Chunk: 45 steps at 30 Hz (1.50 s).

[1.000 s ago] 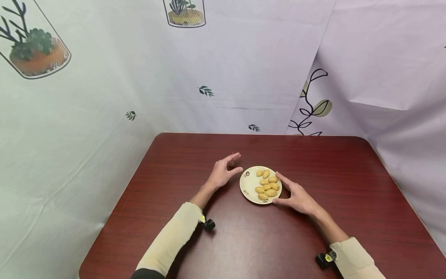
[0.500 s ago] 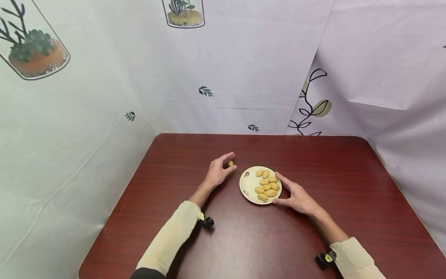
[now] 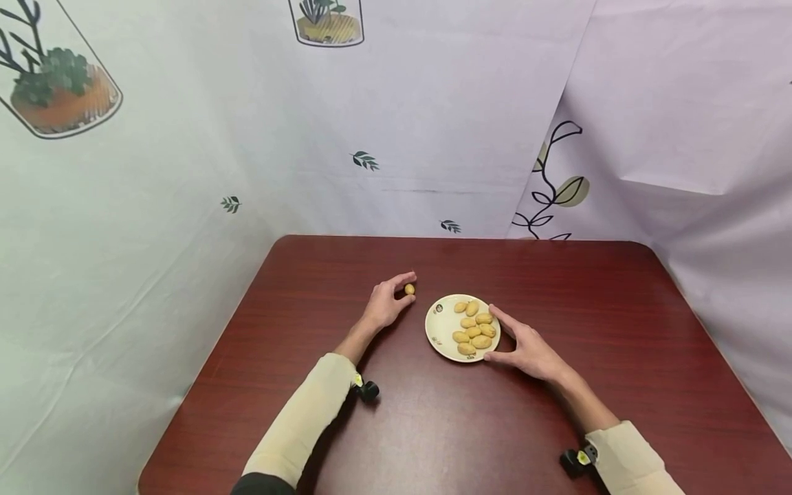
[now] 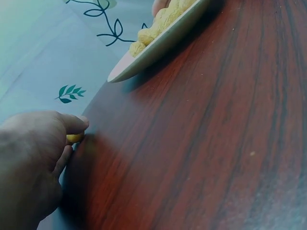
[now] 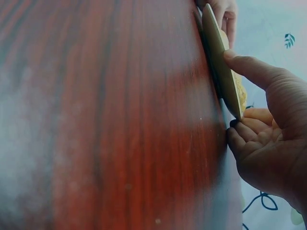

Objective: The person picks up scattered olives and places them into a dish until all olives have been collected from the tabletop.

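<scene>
In the head view my left hand (image 3: 383, 303) pinches a small yellow peanut (image 3: 410, 289) between thumb and fingers, low at the table, left of a plate. The left wrist view shows the same peanut (image 4: 74, 138) partly hidden by the fingers. My right hand (image 3: 529, 352) grips the right rim of the round cream plate (image 3: 442, 327), thumb at the near side and fingers at the far side. Several peanuts (image 3: 481, 342) with wrinkled shells lie mostly on the plate's right half. From the right wrist, the thumb presses the plate's edge (image 5: 218, 52).
A dark red wooden table (image 3: 433, 426) spans the lower view, with rounded far corners. White cloth (image 3: 421, 124) printed with plants hangs behind it and at both sides. Small black cameras (image 3: 369, 392) are strapped at both wrists.
My left hand has moved left, away from the plate, to the lone peanut, and its thumb has closed in on it. The right hand and the plate have stayed in place.
</scene>
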### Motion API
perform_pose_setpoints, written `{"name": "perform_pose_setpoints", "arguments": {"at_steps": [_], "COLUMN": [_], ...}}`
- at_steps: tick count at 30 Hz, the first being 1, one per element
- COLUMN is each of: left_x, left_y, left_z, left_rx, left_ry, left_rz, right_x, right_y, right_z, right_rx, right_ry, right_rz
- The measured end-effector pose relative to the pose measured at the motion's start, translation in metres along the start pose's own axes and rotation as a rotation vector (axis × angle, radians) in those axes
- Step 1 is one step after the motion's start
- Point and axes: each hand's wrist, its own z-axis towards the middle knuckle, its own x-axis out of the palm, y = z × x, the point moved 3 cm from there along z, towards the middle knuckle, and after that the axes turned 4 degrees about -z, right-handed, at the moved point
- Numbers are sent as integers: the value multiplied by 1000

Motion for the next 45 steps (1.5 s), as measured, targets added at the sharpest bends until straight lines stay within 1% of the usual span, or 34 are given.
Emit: {"name": "perform_pose_setpoints", "arguments": {"at_steps": [5,11,18,28,34,45], "left_x": [-1,-1,-1,-1,-1,-3], "left_y": [-1,2,3,2,2,3], "left_z": [2,4,4,3,4,3], "left_rx": [-4,1,16,41,54,52], "left_ry": [22,32,27,2,6,28], "left_rz": [35,46,66,79,72,51], "right_x": [0,1,1,1,1,0], "right_y": [0,0,0,-1,-1,-1], "right_z": [0,0,1,1,0,1], "right_rx": [6,2,-7,-8,-4,-4], "right_ry": [1,-2,-4,-9,-8,-5], "right_rz": [-2,5,13,1,-8,11]}}
